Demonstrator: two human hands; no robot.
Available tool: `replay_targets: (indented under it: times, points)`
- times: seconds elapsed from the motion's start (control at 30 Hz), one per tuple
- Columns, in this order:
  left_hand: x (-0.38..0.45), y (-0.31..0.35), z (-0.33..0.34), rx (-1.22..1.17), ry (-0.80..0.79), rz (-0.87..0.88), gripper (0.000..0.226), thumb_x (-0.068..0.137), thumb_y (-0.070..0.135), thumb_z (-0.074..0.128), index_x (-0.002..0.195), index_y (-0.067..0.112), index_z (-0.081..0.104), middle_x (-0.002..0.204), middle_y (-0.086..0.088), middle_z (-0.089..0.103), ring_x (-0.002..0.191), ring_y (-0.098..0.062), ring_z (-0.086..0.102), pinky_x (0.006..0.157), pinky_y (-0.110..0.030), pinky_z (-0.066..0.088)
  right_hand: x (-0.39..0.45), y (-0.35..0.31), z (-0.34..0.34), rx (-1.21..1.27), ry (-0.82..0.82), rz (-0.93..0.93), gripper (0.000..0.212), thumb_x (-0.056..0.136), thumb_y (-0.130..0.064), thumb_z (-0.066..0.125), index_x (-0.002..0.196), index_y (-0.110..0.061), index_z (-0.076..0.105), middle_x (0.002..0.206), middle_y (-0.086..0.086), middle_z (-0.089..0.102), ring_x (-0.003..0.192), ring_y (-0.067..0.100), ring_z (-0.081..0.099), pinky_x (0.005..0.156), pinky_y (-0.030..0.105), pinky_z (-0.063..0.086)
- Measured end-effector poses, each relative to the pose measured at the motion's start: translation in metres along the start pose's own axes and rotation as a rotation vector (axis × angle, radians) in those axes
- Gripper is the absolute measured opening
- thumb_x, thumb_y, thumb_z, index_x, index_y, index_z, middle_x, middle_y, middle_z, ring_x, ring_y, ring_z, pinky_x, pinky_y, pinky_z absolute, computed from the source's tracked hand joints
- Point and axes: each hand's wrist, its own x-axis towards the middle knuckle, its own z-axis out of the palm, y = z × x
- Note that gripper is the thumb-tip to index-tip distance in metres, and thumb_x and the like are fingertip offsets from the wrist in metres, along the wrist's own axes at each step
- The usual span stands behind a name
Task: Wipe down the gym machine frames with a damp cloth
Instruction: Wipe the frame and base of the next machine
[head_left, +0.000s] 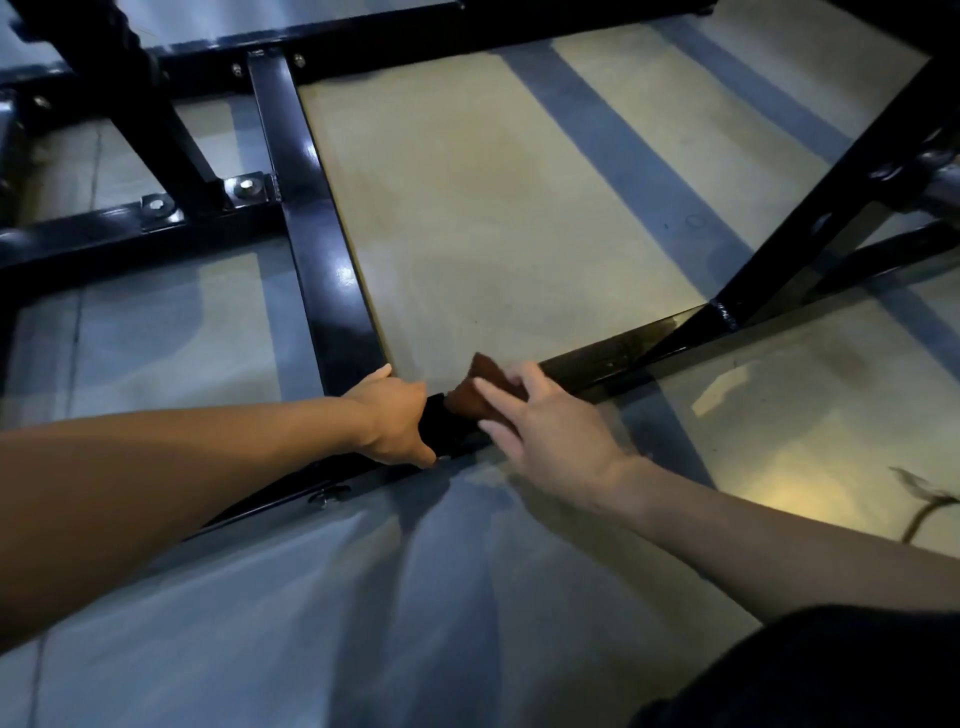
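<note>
The cloth (480, 387), a brown wad, sits on the near bar (618, 356) of the black frame (317, 244), close to the corner where that bar meets the long bar running away to the far left. The near bar's long axis runs from near left up to the right, where a diagonal strut (810, 228) is welded to it; the unwiped stretch, by my judgement, lies to the right of the cloth along that line. The right hand (545, 426) lies over the cloth with fingers spread and nearly straight, pressing it down on the bar rather than clenching it, though blur hides the finer detail. The left hand (392, 415) is just left of the cloth, curled over the bar at the corner, thumb on the near edge, seemingly bracing. The right hand is thus the one on the cloth, and the coming stroke should follow the bar rightward toward the weld. The pale floor (493, 208) lies all round.
</note>
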Motion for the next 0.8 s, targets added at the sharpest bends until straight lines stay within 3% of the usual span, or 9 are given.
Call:
replay_targets:
  times: [0.07, 0.13, 0.23, 0.33, 0.5, 0.57, 0.63, 0.7, 0.8]
  points:
    - [-0.002, -0.002, 0.002, -0.029, 0.007, 0.008, 0.07, 0.08, 0.063, 0.074, 0.127, 0.016, 0.052, 0.122, -0.006, 0.066, 0.122, -0.027, 0.057, 0.124, -0.037, 0.02, -0.005, 0.017, 0.0, -0.029, -0.045, -0.204, 0.052, 0.105, -0.048, 0.047, 0.153, -0.029, 0.048, 0.137, 0.006, 0.048, 0.107, 0.026, 0.061, 0.069, 0.039, 0.058]
    - [-0.001, -0.006, 0.004, -0.052, -0.018, -0.001, 0.068, 0.08, 0.065, 0.074, 0.124, 0.017, 0.053, 0.114, -0.004, 0.066, 0.119, -0.026, 0.059, 0.126, -0.04, 0.017, -0.016, 0.059, -0.002, -0.051, -0.006, -0.191, 0.051, 0.102, -0.047, 0.048, 0.148, -0.028, 0.055, 0.133, 0.007, 0.051, 0.102, 0.031, 0.065, 0.069, 0.04, 0.059]
    - [0.002, -0.01, 0.007, -0.043, -0.057, 0.001, 0.063, 0.082, 0.07, 0.07, 0.114, 0.018, 0.051, 0.099, 0.001, 0.061, 0.108, -0.023, 0.06, 0.127, -0.044, 0.017, -0.02, 0.107, -0.018, -0.082, 0.219, 0.167, 0.048, 0.102, -0.045, 0.05, 0.145, -0.024, 0.06, 0.133, 0.011, 0.055, 0.097, 0.038, 0.068, 0.076, 0.039, 0.055]
    - [0.005, -0.007, 0.004, 0.046, -0.057, 0.0, 0.071, 0.081, 0.078, 0.064, 0.115, 0.017, 0.051, 0.097, 0.0, 0.058, 0.109, -0.024, 0.055, 0.123, -0.044, 0.021, -0.002, 0.088, -0.021, -0.093, 0.231, 0.431, 0.051, 0.104, -0.047, 0.051, 0.15, -0.024, 0.054, 0.14, 0.009, 0.05, 0.111, 0.034, 0.064, 0.089, 0.04, 0.053]
    - [0.014, -0.008, 0.004, 0.034, -0.046, -0.06, 0.079, 0.065, 0.089, 0.06, 0.11, 0.024, 0.056, 0.103, 0.002, 0.061, 0.123, -0.024, 0.048, 0.124, -0.048, 0.014, 0.011, 0.002, 0.013, 0.064, 0.14, 0.02, 0.046, 0.096, -0.042, 0.065, 0.141, -0.028, 0.063, 0.126, 0.007, 0.06, 0.105, 0.031, 0.065, 0.076, 0.041, 0.059]
    - [0.013, -0.01, 0.006, -0.036, -0.056, -0.066, 0.075, 0.061, 0.089, 0.061, 0.108, 0.031, 0.055, 0.103, 0.005, 0.06, 0.125, -0.024, 0.046, 0.119, -0.045, 0.021, 0.002, 0.007, 0.014, 0.025, 0.024, -0.202, 0.049, 0.099, -0.046, 0.053, 0.145, -0.029, 0.058, 0.13, 0.006, 0.056, 0.105, 0.028, 0.062, 0.069, 0.04, 0.058]
    - [0.01, -0.011, 0.008, -0.084, -0.089, -0.056, 0.086, 0.061, 0.091, 0.06, 0.124, 0.033, 0.055, 0.119, 0.001, 0.059, 0.136, -0.024, 0.038, 0.124, -0.047, 0.015, -0.012, 0.041, 0.005, -0.037, 0.01, -0.245, 0.052, 0.099, -0.046, 0.048, 0.147, -0.028, 0.057, 0.134, 0.008, 0.055, 0.103, 0.028, 0.063, 0.068, 0.037, 0.056]
    - [0.007, -0.013, 0.008, -0.096, -0.094, -0.062, 0.097, 0.067, 0.09, 0.061, 0.141, 0.029, 0.049, 0.137, -0.006, 0.054, 0.146, -0.025, 0.029, 0.127, -0.049, 0.004, -0.022, 0.087, -0.006, -0.079, 0.148, -0.076, 0.049, 0.099, -0.041, 0.057, 0.145, -0.024, 0.06, 0.13, 0.012, 0.057, 0.098, 0.035, 0.066, 0.07, 0.038, 0.056]
    - [0.007, -0.011, 0.009, -0.093, -0.095, -0.074, 0.097, 0.071, 0.088, 0.063, 0.145, 0.028, 0.046, 0.139, -0.009, 0.053, 0.147, -0.027, 0.026, 0.127, -0.05, 0.0, -0.01, 0.117, -0.025, -0.091, 0.251, 0.375, 0.047, 0.101, -0.04, 0.059, 0.146, -0.023, 0.059, 0.134, 0.014, 0.052, 0.103, 0.041, 0.065, 0.084, 0.044, 0.054]
